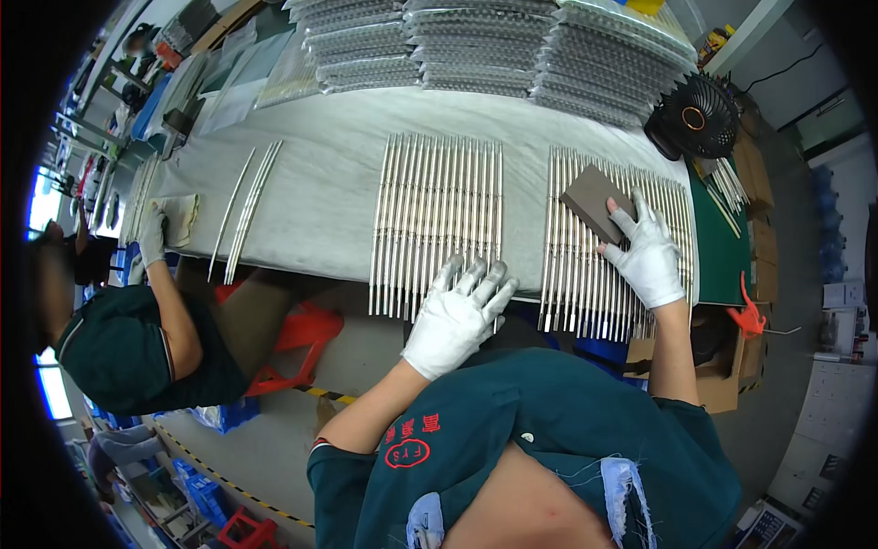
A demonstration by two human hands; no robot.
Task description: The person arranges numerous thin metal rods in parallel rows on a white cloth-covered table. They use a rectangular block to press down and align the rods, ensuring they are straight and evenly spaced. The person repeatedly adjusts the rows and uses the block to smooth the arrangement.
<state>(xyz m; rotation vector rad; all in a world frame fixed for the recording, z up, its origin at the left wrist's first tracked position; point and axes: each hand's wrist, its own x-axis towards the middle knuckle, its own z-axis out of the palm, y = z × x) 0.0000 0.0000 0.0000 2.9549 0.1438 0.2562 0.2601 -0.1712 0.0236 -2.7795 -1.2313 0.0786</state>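
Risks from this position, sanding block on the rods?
1. Both rod rows overhang the table's near edge; pressure from the sanding block under the right hand could roll the right row of rods off.
2. The left hand rests flat on the left row's overhanging ends and could tip them.

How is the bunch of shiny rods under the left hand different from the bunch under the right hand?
The left bunch of rods has only the left hand resting flat on its near end. The right bunch of rods has a brown sanding block on it, pressed by the right hand. The right bunch looks wider. Both are silvery rods lying side by side on the grey table.
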